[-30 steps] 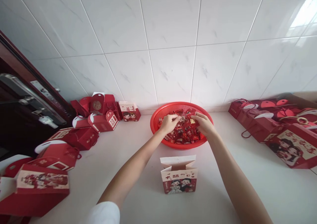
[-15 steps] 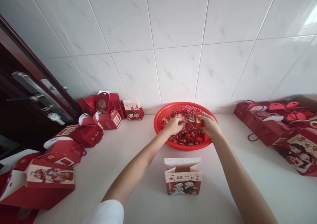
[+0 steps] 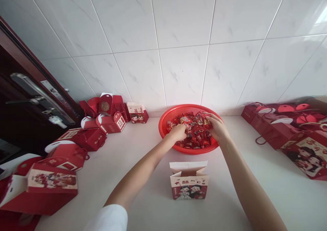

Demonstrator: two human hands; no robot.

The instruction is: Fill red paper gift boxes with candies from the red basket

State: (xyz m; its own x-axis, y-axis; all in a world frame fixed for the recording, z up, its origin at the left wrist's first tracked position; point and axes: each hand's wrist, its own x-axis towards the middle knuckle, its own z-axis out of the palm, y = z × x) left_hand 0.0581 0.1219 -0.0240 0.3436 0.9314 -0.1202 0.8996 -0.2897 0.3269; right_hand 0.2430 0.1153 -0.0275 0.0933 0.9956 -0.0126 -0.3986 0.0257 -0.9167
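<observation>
Saw red-wrapped candies [image 3: 195,140] heaped in a red basket [image 3: 188,150], far side of the table [image 3: 143,193], close to the tiled wall [image 3: 181,74]. Had the right hand [image 3: 208,119] clamped on a candy packet [image 3: 200,120] over the pile's right side. Had the left hand [image 3: 186,128] reaching in from the left, fingers curled at the candies, but couldn't tell if clamped on one. Kept both hands apart. Had an open paper box [image 3: 189,188] upright on the near side, plus red gift boxes lined up left [image 3: 93,139] and right [image 3: 274,132].
</observation>
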